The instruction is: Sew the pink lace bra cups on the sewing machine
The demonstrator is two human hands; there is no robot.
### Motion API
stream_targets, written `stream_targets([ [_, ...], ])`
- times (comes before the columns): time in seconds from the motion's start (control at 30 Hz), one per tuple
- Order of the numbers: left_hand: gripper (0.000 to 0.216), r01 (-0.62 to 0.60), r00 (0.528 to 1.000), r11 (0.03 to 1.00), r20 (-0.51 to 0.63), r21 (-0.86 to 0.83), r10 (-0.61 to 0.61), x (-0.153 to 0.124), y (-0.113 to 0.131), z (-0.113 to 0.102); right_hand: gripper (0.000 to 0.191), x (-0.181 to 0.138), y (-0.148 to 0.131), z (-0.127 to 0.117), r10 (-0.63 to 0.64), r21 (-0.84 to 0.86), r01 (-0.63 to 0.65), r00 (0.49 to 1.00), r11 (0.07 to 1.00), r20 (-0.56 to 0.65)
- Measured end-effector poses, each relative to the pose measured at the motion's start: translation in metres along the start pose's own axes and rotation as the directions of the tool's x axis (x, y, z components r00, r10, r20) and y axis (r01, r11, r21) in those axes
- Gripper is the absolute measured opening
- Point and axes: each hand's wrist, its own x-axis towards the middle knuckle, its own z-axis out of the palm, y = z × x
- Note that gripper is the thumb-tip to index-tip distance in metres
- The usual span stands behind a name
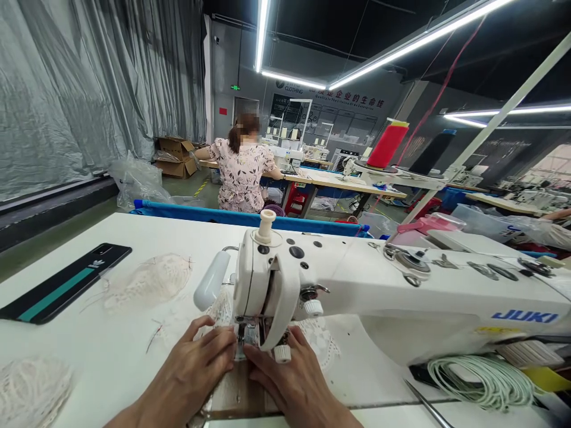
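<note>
A white sewing machine (pixel 379 291) stands before me, and both my hands are close around its presser foot (pixel 251 336). My left hand (pixel 196 362) is on the left of the needle area, fingers bent and pressed together on a white lace piece (pixel 220 306). On the other side my right hand (pixel 292 374) has its thumb by the foot and its fingers curled on the lace, which shows again behind it. The fabric directly under the foot is mostly hidden by my fingertips.
Lace cups (pixel 151 279) lie on the left of the table near a black phone (pixel 66 282). On the right are a pale green cord coil (pixel 484 380) and metal tweezers (pixel 428 404). A red thread cone (pixel 387 144) stands behind. A co-worker (pixel 243 172) sits ahead.
</note>
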Motion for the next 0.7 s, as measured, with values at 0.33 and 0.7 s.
stream_targets([
  [0.33,0.023,-0.006,1.000,0.982,0.020,0.190,0.002,0.012,-0.001,-0.014,0.011,-0.015,0.023,-0.035,0.131,-0.272,-0.063,0.962,0.960,0.239],
  [0.7,0.044,0.236,0.950,0.970,0.199,0.050,-0.241,-0.014,0.042,-0.032,0.034,-0.004,-0.003,-0.045,0.065,0.215,-0.112,0.975,0.970,0.213],
])
